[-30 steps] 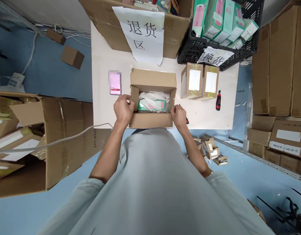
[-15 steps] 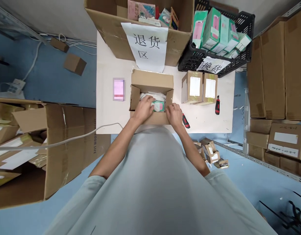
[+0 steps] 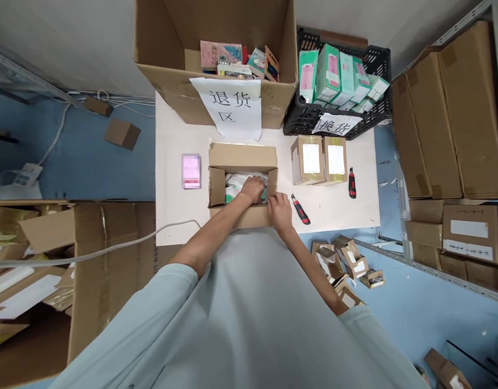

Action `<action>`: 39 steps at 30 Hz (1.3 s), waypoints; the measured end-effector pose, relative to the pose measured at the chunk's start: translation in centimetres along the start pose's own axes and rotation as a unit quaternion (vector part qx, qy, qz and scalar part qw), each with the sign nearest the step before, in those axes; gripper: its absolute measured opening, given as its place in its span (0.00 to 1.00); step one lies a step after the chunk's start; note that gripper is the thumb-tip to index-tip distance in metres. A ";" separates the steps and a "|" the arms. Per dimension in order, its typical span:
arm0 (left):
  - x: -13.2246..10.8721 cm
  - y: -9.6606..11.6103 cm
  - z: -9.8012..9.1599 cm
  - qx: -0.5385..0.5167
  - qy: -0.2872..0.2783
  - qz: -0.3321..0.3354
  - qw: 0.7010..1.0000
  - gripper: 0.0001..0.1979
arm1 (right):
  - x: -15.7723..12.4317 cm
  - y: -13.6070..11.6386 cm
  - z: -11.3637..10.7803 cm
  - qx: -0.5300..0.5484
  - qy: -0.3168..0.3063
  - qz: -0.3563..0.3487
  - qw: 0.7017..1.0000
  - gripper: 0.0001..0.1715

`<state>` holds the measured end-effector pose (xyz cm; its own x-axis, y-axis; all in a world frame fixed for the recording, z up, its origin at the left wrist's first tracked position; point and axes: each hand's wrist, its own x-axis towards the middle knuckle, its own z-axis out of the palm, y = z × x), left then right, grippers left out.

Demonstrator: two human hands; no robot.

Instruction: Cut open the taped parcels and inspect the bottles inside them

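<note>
An open cardboard box point(image 3: 243, 155) stands in front of me, flaps folded outward. White wrapping and green-and-white packaging point(image 3: 233, 189) show inside it. My left hand point(image 3: 253, 189) reaches into the right half of the box, its fingers curled down. A green edge of a small green-and-white box point(image 3: 264, 194) shows by those fingers; the hand covers most of it. At the front right corner, my right hand point(image 3: 280, 209) is closed on the cardboard box's edge. A red-and-black box cutter point(image 3: 301, 209) lies just right of that hand.
Behind stand a large carton point(image 3: 172, 100) of small boxes and a black crate point(image 3: 300, 121) of green boxes. Two closed cartons point(image 3: 309, 159) and another cutter point(image 3: 351, 183) sit right. A pink-screened rectangle point(image 3: 191, 171) lies left. A cable point(image 3: 143, 222) crosses the table's left edge.
My left hand has moved rightward and deeper into the box, over the green-and-white box. More packaging shows at the left inside. My right hand stays at the corner; the view has shifted.
</note>
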<state>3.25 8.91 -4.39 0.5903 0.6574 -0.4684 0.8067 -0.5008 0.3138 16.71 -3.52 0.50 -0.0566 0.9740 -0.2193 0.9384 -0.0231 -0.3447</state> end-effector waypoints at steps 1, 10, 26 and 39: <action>0.0 0.2 0.1 0.009 0.002 -0.005 1.000 0.35 | -0.1 0.0 0.1 0.003 0.003 -0.002 1.000 0.20; -1.9 -0.5 -2.5 0.020 0.029 -0.049 0.998 0.35 | -0.1 0.4 0.3 0.017 0.024 -0.022 0.999 0.19; -14.4 0.0 -15.1 -0.241 0.373 -0.088 0.892 0.36 | -0.3 -3.2 -2.9 0.201 0.155 -0.027 0.967 0.61; -3.5 10.5 -12.4 -0.381 0.298 -0.038 0.874 0.23 | -6.2 7.7 -2.1 0.206 0.271 0.077 0.937 0.55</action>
<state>10.02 8.31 10.82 0.2611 0.9628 -0.0690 0.4950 -0.0722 0.8659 24.99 -9.27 1.16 0.3558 0.9204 0.1624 0.7031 -0.1491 -0.6953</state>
